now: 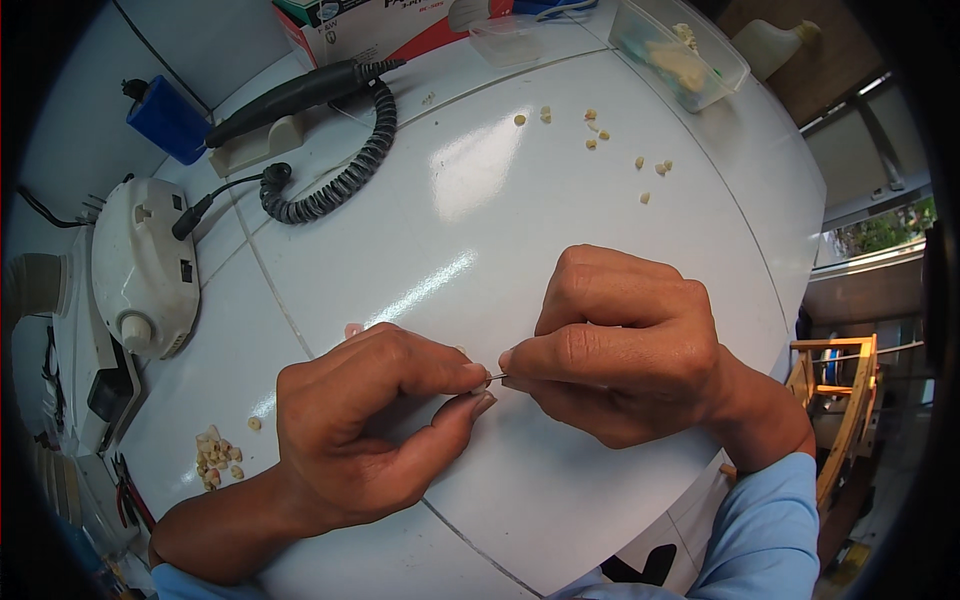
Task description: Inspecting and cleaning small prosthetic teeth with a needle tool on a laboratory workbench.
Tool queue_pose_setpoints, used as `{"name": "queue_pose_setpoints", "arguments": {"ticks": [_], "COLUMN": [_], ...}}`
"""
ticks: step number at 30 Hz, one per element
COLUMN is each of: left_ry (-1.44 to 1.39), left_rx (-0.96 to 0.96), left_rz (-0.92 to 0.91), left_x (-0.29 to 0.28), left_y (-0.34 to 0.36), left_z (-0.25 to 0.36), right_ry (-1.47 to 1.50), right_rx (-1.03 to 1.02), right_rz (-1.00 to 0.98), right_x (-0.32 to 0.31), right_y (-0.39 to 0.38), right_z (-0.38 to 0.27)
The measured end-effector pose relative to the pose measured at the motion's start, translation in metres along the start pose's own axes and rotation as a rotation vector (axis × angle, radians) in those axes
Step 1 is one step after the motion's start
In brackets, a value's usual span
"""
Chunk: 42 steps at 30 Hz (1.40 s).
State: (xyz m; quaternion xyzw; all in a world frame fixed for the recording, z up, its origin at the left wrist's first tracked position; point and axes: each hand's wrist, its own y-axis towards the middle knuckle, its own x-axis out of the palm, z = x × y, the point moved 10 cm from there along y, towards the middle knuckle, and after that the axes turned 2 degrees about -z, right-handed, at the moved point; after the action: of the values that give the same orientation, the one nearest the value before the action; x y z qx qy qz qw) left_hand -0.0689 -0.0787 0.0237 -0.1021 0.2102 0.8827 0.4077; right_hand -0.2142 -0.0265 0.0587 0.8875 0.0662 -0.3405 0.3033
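Hands meet mid-tabletop [560, 150]: left hand [370, 420] and right hand [620, 345] each pinch closed on a thin metal pin [497, 377]; loosened fingertips would probably drop it among scattered beige pieces [218, 455].

The white tiled table [480, 180] carried small beige pieces [598, 135], a heap of them [215, 458], a black handpiece [300, 95] with coiled cord [345, 175], a white control unit [145, 265] and a clear plastic box [680, 50].

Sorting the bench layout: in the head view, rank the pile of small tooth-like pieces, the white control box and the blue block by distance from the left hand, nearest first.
From the left hand:
1. Pile of small tooth-like pieces, just to its left on the table.
2. White control box, farther left and up.
3. Blue block, far upper left.
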Motion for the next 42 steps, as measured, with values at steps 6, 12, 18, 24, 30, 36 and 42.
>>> {"name": "queue_pose_setpoints", "arguments": {"ticks": [6, 12, 18, 24, 30, 36, 42], "left_ry": [-0.015, 0.032, 0.021, 0.009, 0.010, 0.009, -0.025], "left_rx": [-0.036, 0.049, 0.001, 0.011, 0.023, 0.046, 0.064], "left_rz": [0.018, -0.016, -0.001, -0.006, 0.000, -0.017, -0.018], "left_x": [-0.0009, 0.0025, 0.0011, 0.0013, 0.0022, 0.0034, 0.0024], "left_y": [-0.0004, 0.0021, 0.0018, 0.0030, 0.0021, 0.0035, 0.0036], "left_z": [-0.0026, 0.0051, 0.0025, 0.0040, 0.0043, 0.0047, 0.0070], "right_ry": [0.029, 0.142, 0.036, 0.050, 0.115, 0.091, 0.107], "right_rx": [-0.032, 0.029, 0.021, -0.001, -0.027, 0.022, 0.041], "right_rz": [-0.014, -0.060, -0.018, -0.072, 0.000, -0.047, -0.013], "right_x": [0.0019, 0.0035, -0.0005, 0.0011, 0.0001, 0.0023, 0.0020], "right_y": [0.0004, 0.0018, 0.0011, 0.0034, 0.0023, 0.0035, 0.0023], "right_z": [-0.0012, -0.0018, 0.0001, -0.0035, -0.0032, -0.0057, -0.0028]}}
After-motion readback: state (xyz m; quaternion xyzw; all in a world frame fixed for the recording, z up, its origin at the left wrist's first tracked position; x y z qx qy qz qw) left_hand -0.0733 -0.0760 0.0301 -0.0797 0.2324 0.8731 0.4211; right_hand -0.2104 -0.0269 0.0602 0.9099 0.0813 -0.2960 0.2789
